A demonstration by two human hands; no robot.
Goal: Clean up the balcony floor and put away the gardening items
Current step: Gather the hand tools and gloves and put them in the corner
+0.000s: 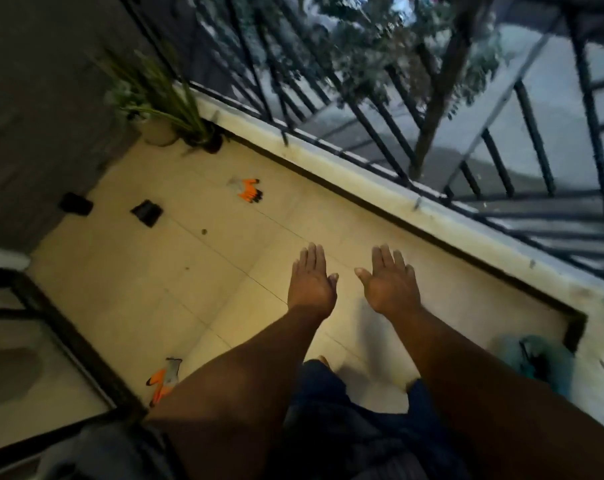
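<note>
Tiled balcony floor (224, 271), black railing (380, 133)

Both hands (352, 282) hover flat above gloves (246, 190).

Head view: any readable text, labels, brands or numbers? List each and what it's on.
None readable in this frame.
Far glove: orange and grey, no print visible; blurred.
Near glove: no print visible, partly hidden by the arm.
Two dark flat items on the floor: no markings legible.
Teal object at right: too blurred to tell.
</note>
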